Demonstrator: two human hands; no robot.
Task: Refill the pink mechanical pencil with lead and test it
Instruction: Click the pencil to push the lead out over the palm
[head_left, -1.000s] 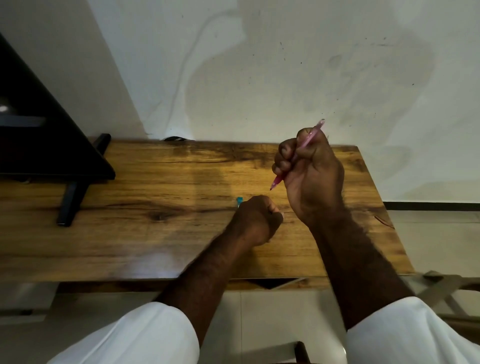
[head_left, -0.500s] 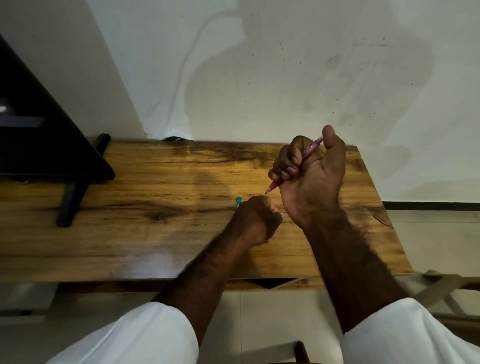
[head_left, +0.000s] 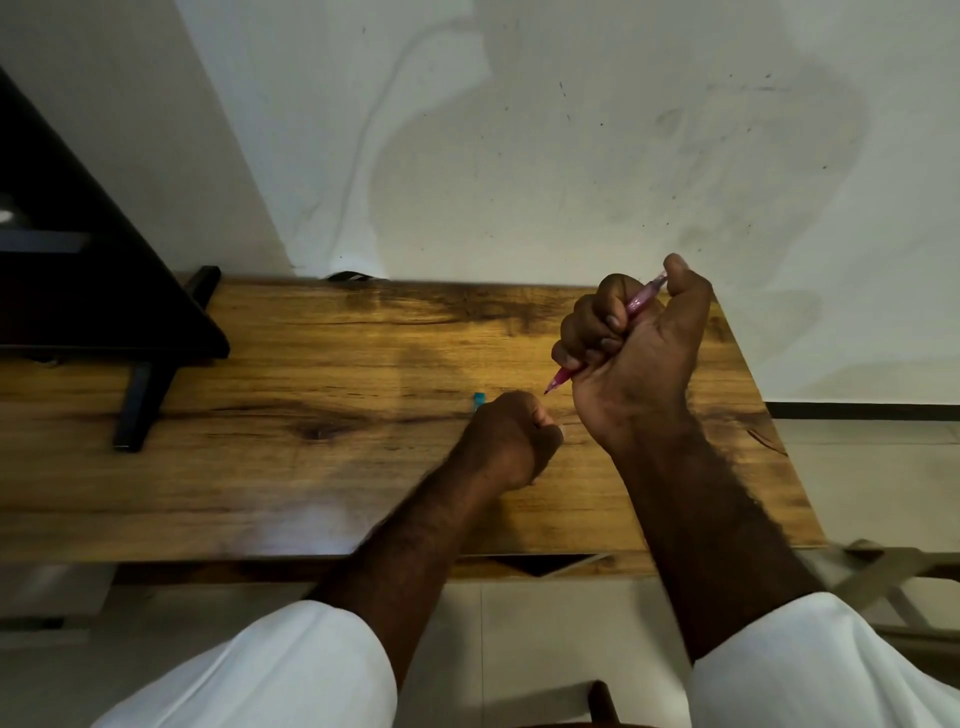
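Note:
My right hand (head_left: 636, 353) holds the pink mechanical pencil (head_left: 638, 301) in a fist above the wooden table (head_left: 311, 467). The thumb presses on the pencil's top end and the tip points down and left, just above my left hand. My left hand (head_left: 511, 441) rests on the table as a closed fist. A small teal object (head_left: 478, 399) sticks out from behind its knuckles; whether the hand grips it is hidden.
A black monitor with a dark stand foot (head_left: 140, 400) occupies the table's left end. A stained white wall (head_left: 519, 156) rises right behind the table. Folding wooden furniture (head_left: 883, 577) stands low at the right, past the table's edge.
My right thumb moved from the fist onto the pencil's top end, and the pencil dropped slightly so its tip is nearer my left hand. The left hand stayed put.

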